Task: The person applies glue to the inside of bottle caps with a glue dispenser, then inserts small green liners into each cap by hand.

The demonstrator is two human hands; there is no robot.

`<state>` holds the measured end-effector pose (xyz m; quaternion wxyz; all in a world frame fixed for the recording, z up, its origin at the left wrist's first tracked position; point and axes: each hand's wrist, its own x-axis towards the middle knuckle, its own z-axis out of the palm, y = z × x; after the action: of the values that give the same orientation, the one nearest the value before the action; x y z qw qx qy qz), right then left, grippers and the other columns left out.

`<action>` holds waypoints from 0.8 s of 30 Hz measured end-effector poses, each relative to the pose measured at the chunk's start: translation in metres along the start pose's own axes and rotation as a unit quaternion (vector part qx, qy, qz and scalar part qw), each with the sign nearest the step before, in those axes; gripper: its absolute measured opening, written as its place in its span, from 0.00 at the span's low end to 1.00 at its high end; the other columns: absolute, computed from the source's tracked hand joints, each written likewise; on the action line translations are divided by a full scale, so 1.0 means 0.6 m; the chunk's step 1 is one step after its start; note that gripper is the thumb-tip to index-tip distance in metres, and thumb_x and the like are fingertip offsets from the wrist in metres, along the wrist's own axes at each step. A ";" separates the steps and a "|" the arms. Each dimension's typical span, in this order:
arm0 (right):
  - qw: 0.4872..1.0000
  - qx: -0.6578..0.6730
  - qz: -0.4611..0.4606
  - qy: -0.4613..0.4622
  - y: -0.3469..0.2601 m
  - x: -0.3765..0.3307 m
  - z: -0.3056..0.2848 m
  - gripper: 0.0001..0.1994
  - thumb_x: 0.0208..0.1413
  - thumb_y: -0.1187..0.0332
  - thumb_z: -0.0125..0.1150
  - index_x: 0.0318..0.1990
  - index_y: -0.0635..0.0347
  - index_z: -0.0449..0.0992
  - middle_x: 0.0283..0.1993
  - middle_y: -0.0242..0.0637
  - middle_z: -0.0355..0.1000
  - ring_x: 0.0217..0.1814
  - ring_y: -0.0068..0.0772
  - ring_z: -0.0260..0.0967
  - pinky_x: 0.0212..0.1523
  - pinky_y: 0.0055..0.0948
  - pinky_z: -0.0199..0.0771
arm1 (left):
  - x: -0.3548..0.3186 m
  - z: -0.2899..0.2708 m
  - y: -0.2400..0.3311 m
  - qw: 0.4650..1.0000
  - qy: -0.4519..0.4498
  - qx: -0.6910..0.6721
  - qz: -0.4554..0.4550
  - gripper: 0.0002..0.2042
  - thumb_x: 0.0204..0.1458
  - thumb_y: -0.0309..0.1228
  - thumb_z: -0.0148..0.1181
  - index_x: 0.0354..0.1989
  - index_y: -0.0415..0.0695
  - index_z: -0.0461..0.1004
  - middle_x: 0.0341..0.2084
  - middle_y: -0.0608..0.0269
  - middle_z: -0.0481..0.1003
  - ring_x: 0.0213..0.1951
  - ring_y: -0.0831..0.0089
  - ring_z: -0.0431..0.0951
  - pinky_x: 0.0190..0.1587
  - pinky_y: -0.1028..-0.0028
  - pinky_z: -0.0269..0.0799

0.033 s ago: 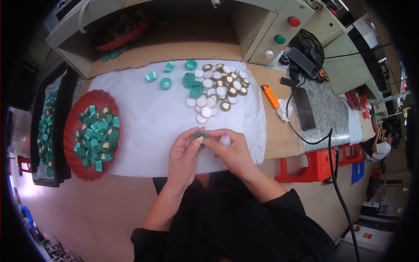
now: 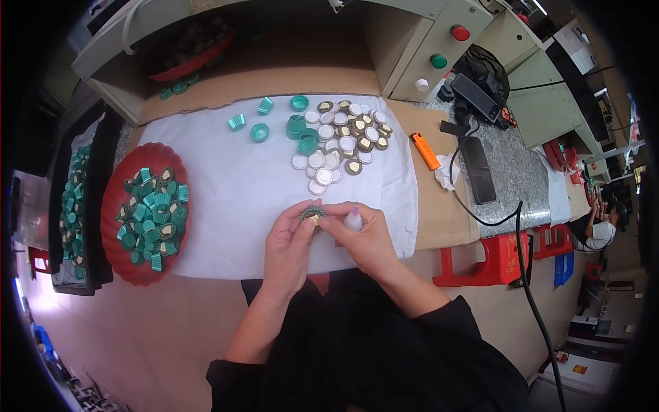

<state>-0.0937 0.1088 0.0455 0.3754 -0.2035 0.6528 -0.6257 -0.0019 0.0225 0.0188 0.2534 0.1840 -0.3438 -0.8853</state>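
Note:
Near the front edge of the white cloth, my left hand (image 2: pixel 292 240) pinches a small green fluted foil cup (image 2: pixel 314 211) with a cream-coloured piece in its mouth. My right hand (image 2: pixel 364 240) brings its thumb and fingertip against the same piece from the other side. Tucked in the right fingers is a small white squeeze bottle (image 2: pixel 353 220) with a purple tip pointing up and away. Beyond the hands lies a spread of round scalloped discs (image 2: pixel 347 143), some white side up, others showing cream centres. Several empty green foil cups (image 2: pixel 259 132) stand left of them.
At left, a red scalloped bowl (image 2: pixel 113 240) holds many green cups, beside a black tray (image 2: pixel 103 206) of more. To the right lie an orange lighter-shaped object (image 2: pixel 425 151), crumpled tissue (image 2: pixel 447 173), a phone (image 2: pixel 478 170) and a black cable (image 2: pixel 518 209). Red stools (image 2: pixel 491 257) stand below.

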 end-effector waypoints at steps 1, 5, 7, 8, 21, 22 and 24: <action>0.999 0.031 0.024 0.012 0.002 0.000 0.001 0.08 0.43 0.74 0.59 0.33 0.64 0.74 0.27 0.29 0.69 0.29 0.16 0.62 0.30 0.17 0.63 | 0.000 0.001 0.003 1.000 -0.004 0.023 0.002 0.13 0.50 0.23 0.47 0.45 0.37 0.62 0.41 0.58 0.67 0.42 0.75 0.67 0.47 0.74 0.61; 0.985 -0.092 -0.144 0.002 0.012 0.019 -0.013 0.06 0.43 0.75 0.59 0.30 0.65 0.74 0.27 0.31 0.69 0.29 0.17 0.63 0.29 0.15 0.62 | 0.004 -0.012 0.002 0.995 -0.045 0.089 -0.013 0.11 0.49 0.23 0.48 0.42 0.37 0.62 0.39 0.58 0.68 0.40 0.74 0.68 0.43 0.74 0.65; 0.987 -0.091 -0.134 -0.004 0.011 0.023 -0.013 0.06 0.44 0.74 0.58 0.31 0.64 0.74 0.27 0.31 0.69 0.30 0.17 0.64 0.28 0.15 0.62 | 0.005 -0.004 0.006 0.997 -0.040 0.070 -0.019 0.11 0.49 0.23 0.49 0.41 0.37 0.61 0.38 0.57 0.68 0.39 0.74 0.69 0.42 0.74 0.66; 0.988 -0.091 -0.123 -0.011 0.011 0.023 -0.013 0.07 0.44 0.74 0.58 0.32 0.64 0.73 0.27 0.31 0.69 0.30 0.17 0.65 0.27 0.15 0.62 | 0.006 -0.001 0.006 0.998 -0.035 0.048 -0.025 0.10 0.49 0.23 0.49 0.41 0.37 0.61 0.36 0.57 0.68 0.37 0.73 0.69 0.40 0.74 0.67; 0.978 0.210 0.013 -0.007 0.023 0.011 0.007 0.11 0.46 0.74 0.55 0.39 0.67 0.70 0.27 0.31 0.68 0.25 0.17 0.64 0.22 0.15 0.67 | 0.011 0.007 -0.004 0.996 0.033 0.084 0.003 0.14 0.50 0.28 0.49 0.43 0.33 0.61 0.33 0.56 0.70 0.35 0.72 0.71 0.38 0.76 0.68; 0.976 0.218 0.018 -0.009 0.023 0.010 0.004 0.11 0.47 0.74 0.54 0.39 0.67 0.70 0.29 0.34 0.69 0.27 0.20 0.66 0.23 0.17 0.67 | 0.011 0.007 -0.005 0.996 0.032 0.088 0.000 0.13 0.50 0.28 0.49 0.43 0.34 0.62 0.32 0.57 0.70 0.35 0.72 0.71 0.38 0.75 0.68; 0.974 0.226 0.024 -0.011 0.024 0.010 0.002 0.11 0.47 0.74 0.54 0.40 0.67 0.70 0.32 0.37 0.69 0.30 0.24 0.68 0.24 0.19 0.67 | 0.010 0.011 -0.006 0.995 0.031 0.092 -0.005 0.13 0.50 0.28 0.49 0.42 0.34 0.62 0.32 0.57 0.70 0.34 0.72 0.71 0.38 0.75 0.68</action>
<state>-0.0934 0.1056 0.0305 0.4333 -0.1044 0.4948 -0.7460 -0.0112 0.0245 0.0197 0.2417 0.2353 -0.4146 -0.8452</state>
